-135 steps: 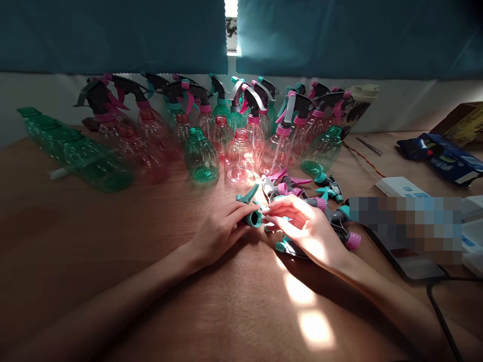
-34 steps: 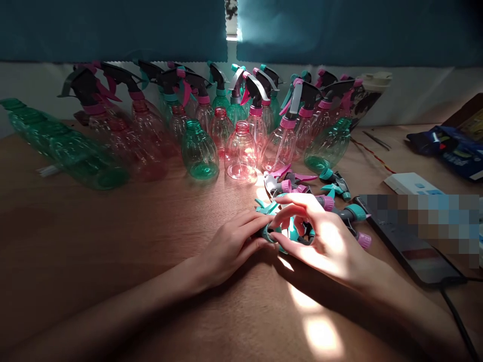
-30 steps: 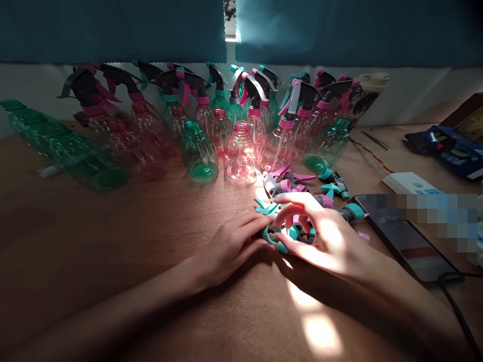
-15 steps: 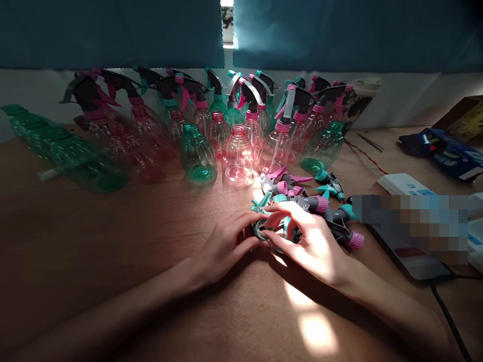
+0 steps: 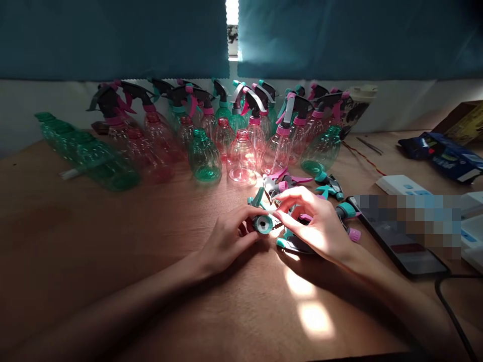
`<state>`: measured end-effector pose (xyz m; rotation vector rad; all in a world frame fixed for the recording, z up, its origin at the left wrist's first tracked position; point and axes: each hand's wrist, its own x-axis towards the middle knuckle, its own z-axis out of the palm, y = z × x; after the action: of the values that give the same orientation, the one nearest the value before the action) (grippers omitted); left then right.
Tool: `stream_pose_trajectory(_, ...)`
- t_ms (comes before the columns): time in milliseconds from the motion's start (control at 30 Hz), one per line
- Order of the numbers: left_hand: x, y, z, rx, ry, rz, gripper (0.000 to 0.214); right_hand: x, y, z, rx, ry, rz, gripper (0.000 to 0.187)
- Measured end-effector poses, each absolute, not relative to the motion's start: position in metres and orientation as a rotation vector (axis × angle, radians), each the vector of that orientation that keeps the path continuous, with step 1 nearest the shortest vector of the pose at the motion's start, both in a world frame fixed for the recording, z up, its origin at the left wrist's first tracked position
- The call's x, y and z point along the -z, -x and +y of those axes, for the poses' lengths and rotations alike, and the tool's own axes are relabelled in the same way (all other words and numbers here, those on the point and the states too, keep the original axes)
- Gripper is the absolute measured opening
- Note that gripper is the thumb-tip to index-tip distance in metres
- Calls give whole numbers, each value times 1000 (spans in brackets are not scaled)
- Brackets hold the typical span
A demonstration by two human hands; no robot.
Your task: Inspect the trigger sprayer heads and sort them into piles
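Toward twelve o'clock, sprayer-topped bottles (image 5: pixel 277 151) stand behind bare bottles (image 5: pixel 241 160), with loose sprayers (image 5: pixel 328 186) at one o'clock. Our left fingers (image 5: pixel 241 217) grasp a sprayer (image 5: pixel 263 224); our right fingers (image 5: pixel 292 198) curve open just beside it.

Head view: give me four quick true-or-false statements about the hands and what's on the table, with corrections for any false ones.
1. The left hand holds a sprayer head with a teal collar. True.
2. The right hand grips a clear bottle. False: it hovers over loose sprayer heads.
3. The green bottles at the far left stand upright. False: they lie on their sides.
4. A phone lies to the right of the sprayer heads. True.
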<state>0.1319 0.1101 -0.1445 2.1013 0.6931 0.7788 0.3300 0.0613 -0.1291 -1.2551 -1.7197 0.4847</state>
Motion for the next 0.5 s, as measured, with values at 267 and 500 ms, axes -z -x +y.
stream_pose_trajectory(267,137,-119,107,-790,-2341,787,35,137,-327,57,-278,1241,-1760,19)
stream_pose_trajectory(500,106,-48,116,-678,-2382,1234,35,136,-321,52,-450,1330,-1857,14)
